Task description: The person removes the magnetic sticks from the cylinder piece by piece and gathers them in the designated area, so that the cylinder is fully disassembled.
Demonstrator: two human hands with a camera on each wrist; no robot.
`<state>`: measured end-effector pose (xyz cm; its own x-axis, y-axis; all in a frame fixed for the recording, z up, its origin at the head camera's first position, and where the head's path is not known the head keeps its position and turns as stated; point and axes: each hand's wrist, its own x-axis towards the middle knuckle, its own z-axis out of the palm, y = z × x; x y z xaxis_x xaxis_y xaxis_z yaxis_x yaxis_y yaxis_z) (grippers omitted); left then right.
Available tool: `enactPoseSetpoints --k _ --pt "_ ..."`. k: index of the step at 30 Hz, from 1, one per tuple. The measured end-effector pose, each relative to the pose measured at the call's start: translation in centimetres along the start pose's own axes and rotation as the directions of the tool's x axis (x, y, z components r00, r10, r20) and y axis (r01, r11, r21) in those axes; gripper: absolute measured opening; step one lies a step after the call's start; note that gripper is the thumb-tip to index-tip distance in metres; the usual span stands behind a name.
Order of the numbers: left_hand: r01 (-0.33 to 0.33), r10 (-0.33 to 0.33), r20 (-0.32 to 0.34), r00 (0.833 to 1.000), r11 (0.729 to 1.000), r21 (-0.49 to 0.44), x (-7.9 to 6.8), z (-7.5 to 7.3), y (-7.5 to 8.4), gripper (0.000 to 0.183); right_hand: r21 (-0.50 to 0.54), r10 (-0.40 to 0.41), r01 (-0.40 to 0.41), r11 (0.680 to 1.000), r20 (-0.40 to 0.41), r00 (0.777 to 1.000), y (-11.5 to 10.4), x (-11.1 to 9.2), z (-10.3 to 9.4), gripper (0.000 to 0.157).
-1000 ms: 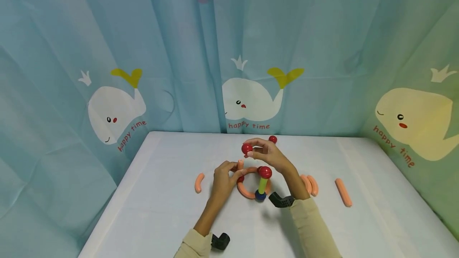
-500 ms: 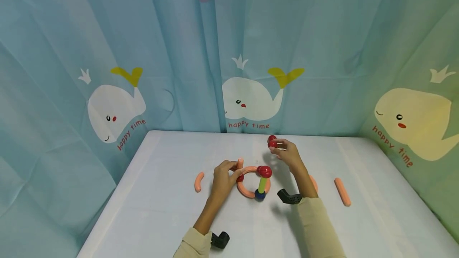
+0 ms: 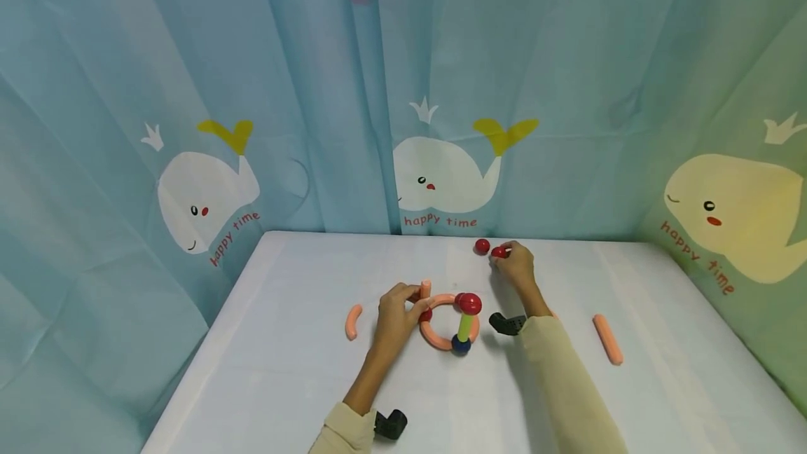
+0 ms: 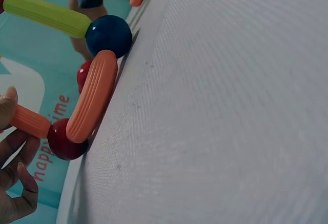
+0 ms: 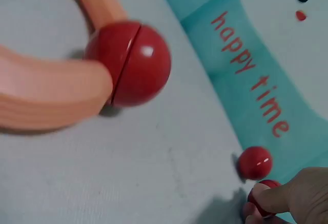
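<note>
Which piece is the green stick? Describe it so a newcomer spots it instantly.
On the white table, find the ring of orange pieces. From its blue ball rises the green stick, topped by a red ball; among these pieces, it alone is green.

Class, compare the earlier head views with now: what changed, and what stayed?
The right hand has carried its red ball rightward, away from the upright orange stick, to beside another red ball, and still pinches it. The left hand still holds the stick; the ring stays put.

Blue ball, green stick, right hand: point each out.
Blue ball (image 4: 108,36), left wrist view, its visible centre.
Green stick (image 4: 48,15), left wrist view, middle of its length.
Right hand (image 3: 518,266), head view, its back.
</note>
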<state>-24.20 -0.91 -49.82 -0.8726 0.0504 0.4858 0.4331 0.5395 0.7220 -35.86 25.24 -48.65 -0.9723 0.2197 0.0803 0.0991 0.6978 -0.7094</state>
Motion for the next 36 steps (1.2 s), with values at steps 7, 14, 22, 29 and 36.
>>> enactPoseSetpoints --k 7,14,22,29,36 --pt "0.006 -0.006 0.011 1.0 1.0 0.005 -0.2 0.0 0.1 0.021 -0.014 0.004 -0.005 1.0 -0.05 0.999 0.8 1.0 0.7 0.045" --pt "0.009 -0.009 0.007 1.0 1.0 -0.007 -0.4 0.1 -0.1 0.024 -0.033 0.037 -0.038 0.999 -0.034 0.999 1.2 1.3 1.0 0.047" --pt "-0.041 0.041 -0.032 0.999 0.999 -0.002 -0.1 0.2 -0.3 0.019 -0.03 0.045 -0.045 0.999 -0.017 0.999 1.0 1.5 0.8 0.049" --pt "-0.036 0.036 -0.026 0.999 0.999 -0.005 0.1 0.1 -0.1 0.017 -0.028 0.058 -0.057 0.998 0.015 0.998 0.8 1.6 0.6 0.051" --pt "0.015 -0.015 0.011 1.0 1.0 -0.026 -0.1 0.0 0.0 0.019 -0.03 0.07 -0.069 0.997 0.031 0.997 0.9 1.4 0.7 0.052"
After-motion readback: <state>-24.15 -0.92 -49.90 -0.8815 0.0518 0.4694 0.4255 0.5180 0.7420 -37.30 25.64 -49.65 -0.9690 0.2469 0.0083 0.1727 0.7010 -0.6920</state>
